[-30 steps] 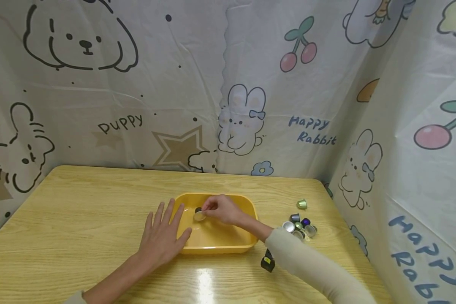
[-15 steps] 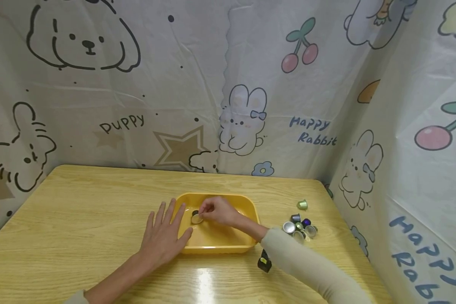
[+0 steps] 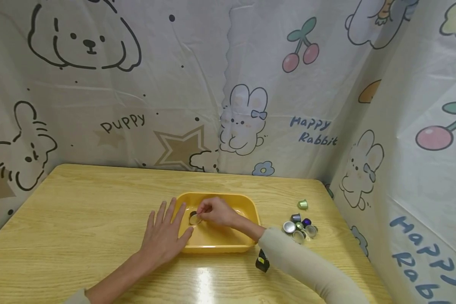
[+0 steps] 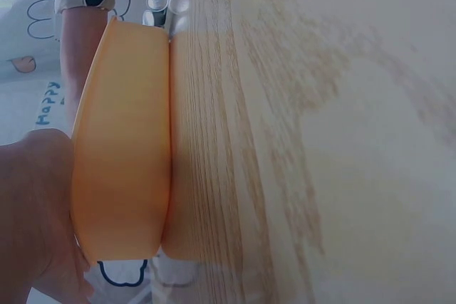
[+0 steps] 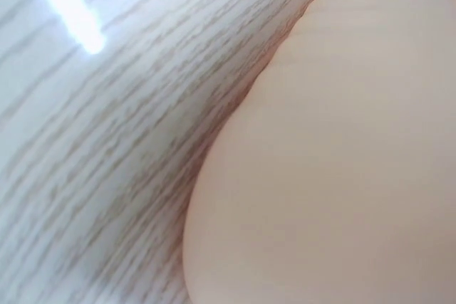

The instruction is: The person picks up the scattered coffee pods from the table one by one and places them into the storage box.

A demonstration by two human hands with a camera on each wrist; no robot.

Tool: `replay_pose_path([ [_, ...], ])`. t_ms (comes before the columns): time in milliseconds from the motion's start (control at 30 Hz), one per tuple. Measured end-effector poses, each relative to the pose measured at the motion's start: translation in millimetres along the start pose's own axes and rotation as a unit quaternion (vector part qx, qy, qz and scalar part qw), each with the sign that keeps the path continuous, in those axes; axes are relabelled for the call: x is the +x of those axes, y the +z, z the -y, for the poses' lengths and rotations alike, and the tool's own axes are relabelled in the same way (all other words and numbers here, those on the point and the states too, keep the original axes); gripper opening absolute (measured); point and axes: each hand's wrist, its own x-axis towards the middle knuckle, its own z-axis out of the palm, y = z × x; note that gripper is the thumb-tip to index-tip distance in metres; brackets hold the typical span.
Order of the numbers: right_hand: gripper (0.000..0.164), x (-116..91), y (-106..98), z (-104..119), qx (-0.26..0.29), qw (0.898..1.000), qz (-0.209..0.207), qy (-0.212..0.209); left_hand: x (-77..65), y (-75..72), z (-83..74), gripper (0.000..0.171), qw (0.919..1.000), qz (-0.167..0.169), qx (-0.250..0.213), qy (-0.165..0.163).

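In the head view a yellow plastic tray (image 3: 228, 236) stands on the wooden table. My right hand (image 3: 218, 211) reaches into it, thumb and fingertips pinching the edge of a coffee capsule (image 3: 195, 218) near the tray's left side. A pale round lid faces me, and something dark shows just behind it. My left hand (image 3: 163, 238) lies over the tray's left rim, fingers straight and spread. From the left wrist view, that hand (image 4: 35, 211) touches the tray's orange-looking outer wall (image 4: 125, 147). The right wrist view holds only a blurred pale surface and wood grain, without fingers.
Several coffee capsules (image 3: 298, 228) lie bunched on the table right of the tray, with a light green capsule (image 3: 302, 204) a little behind them. A black device (image 3: 262, 261) with a yellow mark sits by the right sleeve. Printed cloth hangs behind and to the right.
My right hand has shifted slightly left inside the tray, the pinched coffee capsule moving left with it. My left hand stays in place on the rim.
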Motion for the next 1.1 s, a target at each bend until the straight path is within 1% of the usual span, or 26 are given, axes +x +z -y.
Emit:
replay_pose_path([
  [333,0.004,-0.5,0.9,-1.8,0.005,1.0,-0.023,0.012,-0.1,3.0,1.7,0.069,1.0,-0.002,-0.003,0.0],
  [600,0.005,-4.4,-5.3,-2.7,0.01,0.999,-0.034,0.022,0.6,3.7,1.8,0.069,1.0,-0.004,-0.003,-0.002],
  [767,0.008,-9.9,-14.3,2.5,0.023,0.999,-0.034,0.02,1.1,3.3,1.7,0.069,1.0,0.001,-0.007,-0.004],
  [867,0.011,-14.5,-20.7,5.7,0.042,0.998,-0.034,0.013,1.2,3.4,2.0,0.069,1.0,0.002,-0.006,-0.004],
  [967,0.015,-21.0,-28.1,7.6,0.06,0.997,-0.038,0.002,1.1,3.7,2.3,0.07,1.0,0.003,-0.003,-0.004],
  [1100,0.018,-34.0,-41.2,15.2,0.074,0.996,-0.052,0.003,0.8,4.0,2.2,0.07,1.0,0.001,-0.002,-0.002],
])
